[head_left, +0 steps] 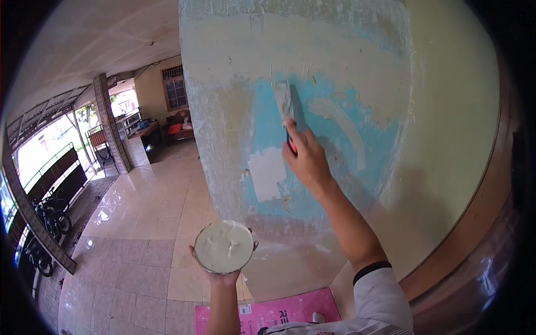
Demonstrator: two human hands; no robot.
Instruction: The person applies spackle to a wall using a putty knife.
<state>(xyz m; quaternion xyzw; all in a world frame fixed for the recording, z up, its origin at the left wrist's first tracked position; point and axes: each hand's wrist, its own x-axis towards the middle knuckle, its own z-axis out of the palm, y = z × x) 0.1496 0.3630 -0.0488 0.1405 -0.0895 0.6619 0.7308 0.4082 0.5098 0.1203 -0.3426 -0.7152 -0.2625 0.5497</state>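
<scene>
Right hand (306, 159) grips a putty knife (289, 109), blade upright against the pillar (335, 67) at frame centre. Left hand (223, 273), lower centre, cups a bowl of filler (224, 246) directly below.

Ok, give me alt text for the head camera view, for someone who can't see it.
The right hand presses a putty knife against a patchy blue and cream wall, while the left hand holds a round bowl of white filler. A tiled porch floor stretches away on the left.
</scene>
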